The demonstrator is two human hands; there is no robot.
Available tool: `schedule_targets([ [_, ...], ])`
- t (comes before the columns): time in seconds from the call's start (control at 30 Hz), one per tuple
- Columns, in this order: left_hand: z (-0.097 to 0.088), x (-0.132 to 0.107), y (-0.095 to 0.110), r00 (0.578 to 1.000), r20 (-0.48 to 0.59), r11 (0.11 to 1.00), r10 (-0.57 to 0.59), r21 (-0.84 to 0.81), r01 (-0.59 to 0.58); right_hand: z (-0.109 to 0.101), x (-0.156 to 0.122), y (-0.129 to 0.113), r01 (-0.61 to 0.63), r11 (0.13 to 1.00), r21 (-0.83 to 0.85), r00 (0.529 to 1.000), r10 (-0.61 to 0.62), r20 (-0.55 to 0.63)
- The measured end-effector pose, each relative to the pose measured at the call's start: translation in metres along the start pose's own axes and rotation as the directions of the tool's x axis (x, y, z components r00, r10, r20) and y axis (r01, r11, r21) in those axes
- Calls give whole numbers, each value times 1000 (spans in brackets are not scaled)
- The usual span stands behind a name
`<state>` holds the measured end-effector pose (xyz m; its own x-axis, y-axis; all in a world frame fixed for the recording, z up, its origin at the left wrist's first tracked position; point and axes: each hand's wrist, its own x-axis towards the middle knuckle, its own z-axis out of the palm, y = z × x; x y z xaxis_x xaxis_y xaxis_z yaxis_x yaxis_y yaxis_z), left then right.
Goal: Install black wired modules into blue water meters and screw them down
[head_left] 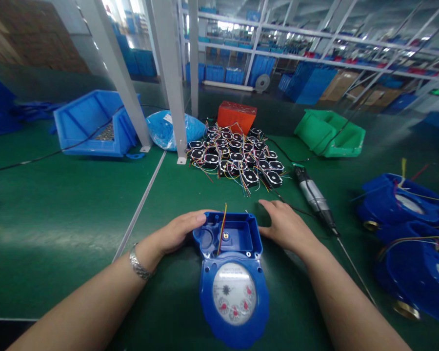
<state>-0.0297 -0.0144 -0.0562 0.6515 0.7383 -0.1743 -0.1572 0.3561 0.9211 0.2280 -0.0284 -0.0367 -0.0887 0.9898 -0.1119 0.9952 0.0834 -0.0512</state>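
Observation:
A blue water meter (232,273) lies on the green table (76,209) right before me, its white dial with red pointers facing up. Its upper compartment is open, with red and yellow wires sticking out. My left hand (179,231) rests against the left side of that compartment, fingers curled around its edge. My right hand (283,224) lies flat on the table by the compartment's right side, fingers stretched out toward the far side. A bracelet sits on my left wrist.
A pile of small black modules with coloured wires (237,158) lies beyond the meter. An electric screwdriver (314,200) lies to the right. More blue meters (409,234) sit at the far right. Blue bin (95,124), green bin (329,131), orange box (237,116), white posts (170,83).

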Motion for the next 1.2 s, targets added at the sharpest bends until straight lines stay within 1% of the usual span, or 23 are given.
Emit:
schedule_targets([
  [0.07,1,0,1,1000,29,1000,10,15,-10,1,2,0,-18,999,50,1000,19,-21],
  [0.13,0,0,3,998,63,1000,22,16,-23,-1,4,3,-35,988,150,999,40,-29],
  [0.2,-2,2,3,993,111,999,39,6,-40,-5,6,10,-47,938,345,998,56,-17],
  [0.23,-3,2,2,989,137,999,49,2,-50,-9,6,15,-45,879,474,998,57,-9],
  [0.27,-5,3,1,986,158,998,58,-1,-58,-14,6,20,-34,790,612,998,54,-14],
  [0.33,-6,4,0,982,178,998,62,-5,-62,-28,5,26,31,545,838,996,57,-74],
  [0.4,-7,4,0,982,182,998,54,-2,-55,-46,0,25,164,296,941,980,64,-191],
  [0.43,-6,4,0,982,183,999,47,0,-48,-57,-3,21,239,197,951,965,59,-255],
  [0.47,-6,3,1,982,183,999,40,3,-41,-67,-7,14,307,115,945,949,42,-314],
  [0.5,-6,3,2,983,182,999,35,7,-36,-76,-11,5,364,55,930,931,11,-365],
  [0.57,-5,2,3,984,174,999,31,7,-33,-89,-19,-15,433,-25,901,899,-66,-433],
  [0.6,-5,2,4,985,172,1000,29,5,-31,-92,-23,-25,440,-42,897,890,-112,-441],
  [0.67,-5,2,5,985,172,1000,22,-4,-22,-90,-28,-41,423,-46,905,884,-197,-424],
  [0.77,-5,3,7,983,183,1000,-6,-18,10,-77,-29,-54,386,-1,922,888,-270,-372],
  [0.87,-5,3,6,985,174,1000,-9,-27,14,-66,-25,-56,373,26,927,892,-287,-351],
  [0.93,-5,3,5,986,168,1000,4,-27,0,-62,-21,-54,372,32,928,892,-289,-348],
  [1.1,-7,3,3,982,189,999,13,-33,-6,-61,-20,-53,385,72,920,882,-323,-344],
  [1.2,-7,3,3,985,175,1000,5,-25,0,-62,-22,-53,388,60,920,876,-333,-348],
])
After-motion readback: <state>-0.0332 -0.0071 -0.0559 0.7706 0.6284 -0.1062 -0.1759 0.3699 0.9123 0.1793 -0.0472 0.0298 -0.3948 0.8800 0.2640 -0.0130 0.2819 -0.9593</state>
